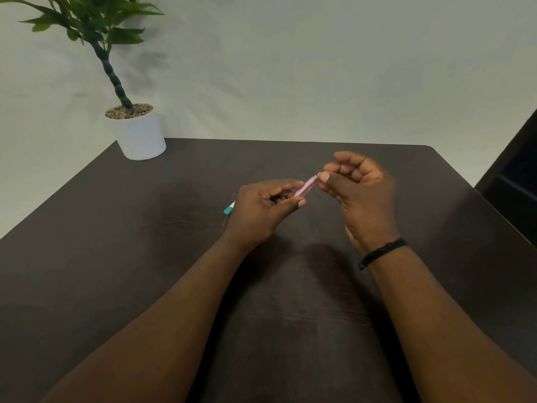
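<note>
Over the counter (145, 271), the left hand (261, 212) is closed around the near end of the tube (305, 188), which is kept raised for access. The right hand (361, 193) is pinched on its far tip, probably for uncapping. A teal item (229, 210) is laid aside, left.

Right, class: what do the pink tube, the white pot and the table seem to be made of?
The pink tube: probably translucent plastic, light shows through. The white pot: smooth matte, ceramic or plastic, hard to tell. The table: dark wood or wood-look laminate, faint grain, dull sheen.
</note>
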